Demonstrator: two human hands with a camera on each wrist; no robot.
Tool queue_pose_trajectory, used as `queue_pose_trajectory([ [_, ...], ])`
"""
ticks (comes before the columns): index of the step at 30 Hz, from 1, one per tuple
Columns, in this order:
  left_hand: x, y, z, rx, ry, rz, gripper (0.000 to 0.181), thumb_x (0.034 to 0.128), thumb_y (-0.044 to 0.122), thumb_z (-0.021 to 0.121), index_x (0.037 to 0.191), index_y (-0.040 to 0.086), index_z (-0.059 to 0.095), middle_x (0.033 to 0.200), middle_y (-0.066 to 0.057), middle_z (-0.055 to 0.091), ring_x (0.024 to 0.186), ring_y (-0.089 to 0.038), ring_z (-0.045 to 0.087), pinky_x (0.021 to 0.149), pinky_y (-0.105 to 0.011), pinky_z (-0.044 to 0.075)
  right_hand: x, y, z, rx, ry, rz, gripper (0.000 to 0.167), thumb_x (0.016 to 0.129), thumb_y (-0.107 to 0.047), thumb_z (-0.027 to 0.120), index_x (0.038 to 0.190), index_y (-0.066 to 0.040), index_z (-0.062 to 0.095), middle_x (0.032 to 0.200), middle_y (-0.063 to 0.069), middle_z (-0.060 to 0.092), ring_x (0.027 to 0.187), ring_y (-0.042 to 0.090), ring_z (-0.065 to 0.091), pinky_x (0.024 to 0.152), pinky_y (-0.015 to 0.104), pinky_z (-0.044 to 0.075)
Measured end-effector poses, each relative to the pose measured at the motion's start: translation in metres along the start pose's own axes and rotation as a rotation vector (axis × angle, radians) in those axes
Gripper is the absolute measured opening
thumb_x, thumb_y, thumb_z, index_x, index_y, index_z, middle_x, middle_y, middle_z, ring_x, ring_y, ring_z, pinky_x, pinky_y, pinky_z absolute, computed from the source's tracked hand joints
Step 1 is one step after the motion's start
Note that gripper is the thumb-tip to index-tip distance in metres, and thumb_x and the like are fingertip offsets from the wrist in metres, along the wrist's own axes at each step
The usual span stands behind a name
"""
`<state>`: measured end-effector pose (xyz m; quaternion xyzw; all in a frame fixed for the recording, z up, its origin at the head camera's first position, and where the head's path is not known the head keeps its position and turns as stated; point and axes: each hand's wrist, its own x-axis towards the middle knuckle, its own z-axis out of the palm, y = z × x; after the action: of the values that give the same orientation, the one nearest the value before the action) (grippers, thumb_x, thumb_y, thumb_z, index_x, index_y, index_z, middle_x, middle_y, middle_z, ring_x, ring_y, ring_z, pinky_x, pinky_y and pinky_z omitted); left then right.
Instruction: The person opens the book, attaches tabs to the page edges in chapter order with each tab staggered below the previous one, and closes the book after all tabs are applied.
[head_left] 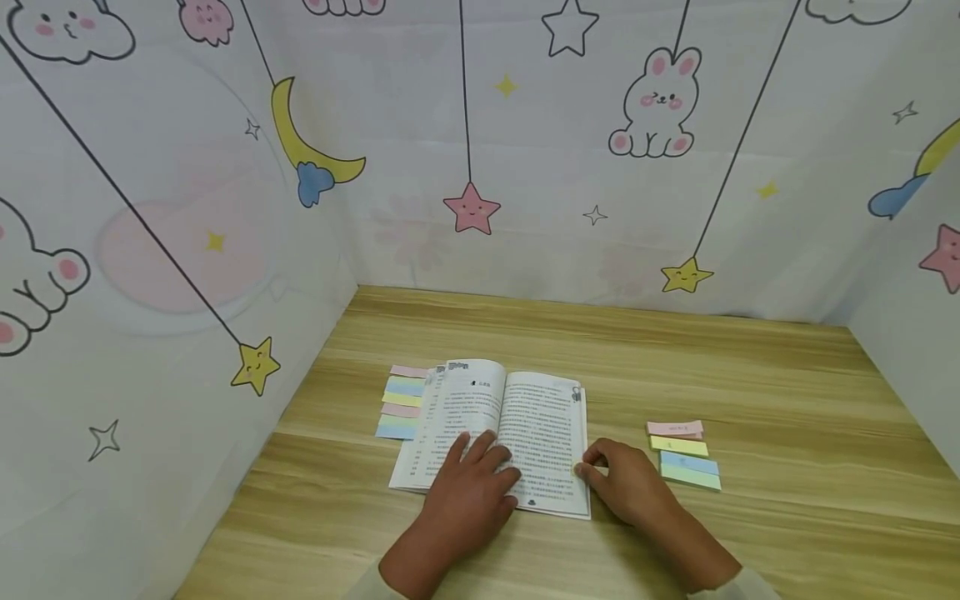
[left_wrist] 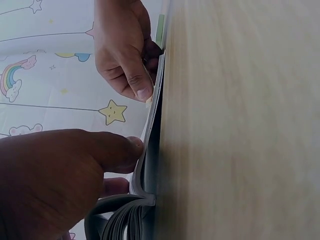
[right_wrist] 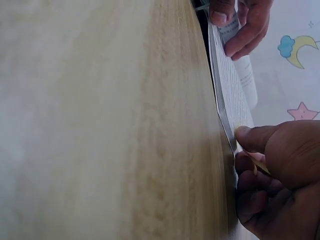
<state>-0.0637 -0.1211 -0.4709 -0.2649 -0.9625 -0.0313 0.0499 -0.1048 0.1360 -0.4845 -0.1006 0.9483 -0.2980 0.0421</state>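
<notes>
An open book [head_left: 543,425] with printed pages lies on the wooden table. My left hand [head_left: 468,496] rests across its lower middle, fingers spread over the pages near the spine. At the book's right edge my right hand [head_left: 633,483] pinches a small yellow-orange sticky note [right_wrist: 256,163] between thumb and curled fingers. Part of that note touches the page edge; the rest is hidden in the hand. Several coloured sticky tabs [head_left: 401,400] in pink, blue, yellow and green stick out from the book's left side.
To the right of the right hand lie several loose sticky notes: a pink one [head_left: 675,428], a yellow one [head_left: 678,446], a blue one [head_left: 688,462] and a green one [head_left: 692,477]. White cloth walls [head_left: 570,242] with cartoon prints border the table [head_left: 787,400].
</notes>
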Motion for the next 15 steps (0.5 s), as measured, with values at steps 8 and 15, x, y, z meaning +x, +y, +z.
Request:
queue_pose_trajectory([
  [8,0.0005,-0.0004,-0.0002,-0.008,-0.003,-0.001,0.030,0.0950,0.041,0.072,0.120,0.025,0.072,0.136,0.003,0.060,0.145,-0.026,0.039,0.119,-0.054,0.029,0.0024,0.0038,-0.0014,0.028,-0.018,0.038,0.008,0.093,-0.021,0.076,0.089,-0.021,0.070,0.100,-0.002,0.074,0.109,0.032,0.069,0.089,0.052,0.056],
  [15,-0.0001,-0.0005,0.0000,-0.007,0.011,0.005,0.029,0.0947,0.041,0.072,0.119,0.025,0.073,0.135,0.003,0.060,0.144,-0.026,0.040,0.118,-0.055,0.029,0.0028,0.0053,-0.0018,0.026,-0.015,0.026,0.011,0.093,-0.021,0.076,0.085,-0.022,0.069,0.099,0.000,0.075,0.107,0.033,0.069,0.085,0.051,0.056],
])
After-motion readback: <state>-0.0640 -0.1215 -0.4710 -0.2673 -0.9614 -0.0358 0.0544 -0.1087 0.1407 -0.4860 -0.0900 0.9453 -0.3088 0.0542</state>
